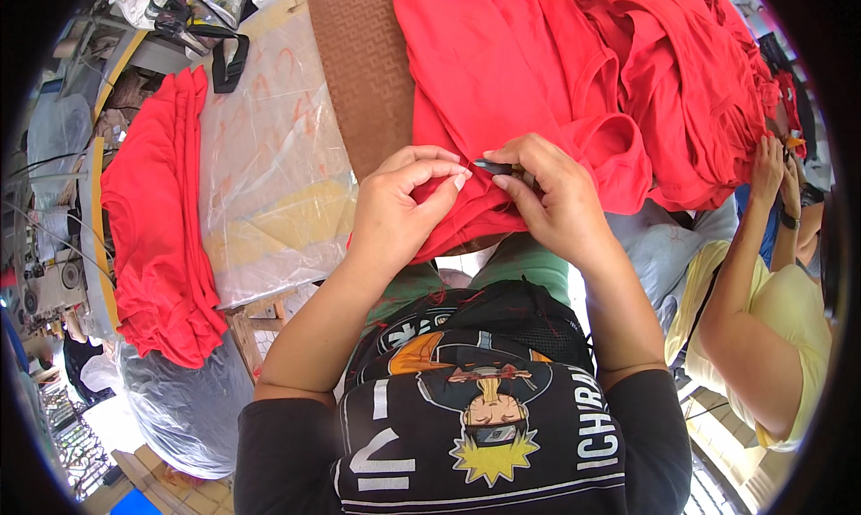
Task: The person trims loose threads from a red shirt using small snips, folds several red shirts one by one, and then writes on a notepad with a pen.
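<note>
Red fabric, apparently a garment, spreads over the table in front of me and hangs down over my lap. Above its near part, my left hand is closed in a pinch, thumb against fingertips, with a thin red thread at the tips. My right hand is wrapped around small dark thread snips. Their blades point left at the pinched fingertips, a short gap away. The snips' handle is mostly hidden in my palm.
A big heap of red garments lies at the right. Folded red garments hang over the table's left edge, beside a plastic-covered board and brown patterned cloth. A person in yellow sits at the right, hands near the heap.
</note>
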The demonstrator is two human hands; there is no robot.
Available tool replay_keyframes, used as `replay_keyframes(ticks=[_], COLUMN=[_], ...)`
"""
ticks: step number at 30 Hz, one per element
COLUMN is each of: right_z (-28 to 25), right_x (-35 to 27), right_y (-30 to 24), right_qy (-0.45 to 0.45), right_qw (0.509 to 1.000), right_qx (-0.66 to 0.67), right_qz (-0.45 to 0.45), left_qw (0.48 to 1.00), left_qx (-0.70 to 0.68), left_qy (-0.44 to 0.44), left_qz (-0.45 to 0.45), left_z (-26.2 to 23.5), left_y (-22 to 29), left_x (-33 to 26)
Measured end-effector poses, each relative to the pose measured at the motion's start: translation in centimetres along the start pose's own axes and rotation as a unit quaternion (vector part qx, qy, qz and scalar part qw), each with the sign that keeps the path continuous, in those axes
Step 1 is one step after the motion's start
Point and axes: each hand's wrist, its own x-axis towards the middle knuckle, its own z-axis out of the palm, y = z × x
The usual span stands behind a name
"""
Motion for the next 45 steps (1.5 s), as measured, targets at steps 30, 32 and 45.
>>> replay_keyframes(ticks=[30,32,45], right_z=[0.4,0.4,-0.2], right_x=[0.3,0.2,0.1], right_y=[-0.3,-0.2,0.9], right_qy=[0.007,0.003,0.012], right_qw=[1.000,1.000,0.981], right_qx=[0.015,0.016,0.169], right_qz=[0.014,0.022,0.098], left_qw=[0.999,0.999,0.950], left_qx=[-0.018,0.001,-0.299], left_qy=[-0.040,-0.045,-0.083], left_qz=[0.010,0.026,-0.022], left_z=[0.0,-0.3,-0.5], left_y=[0.1,0.3,0.8], left_x=[-0.2,-0.2,1.3])
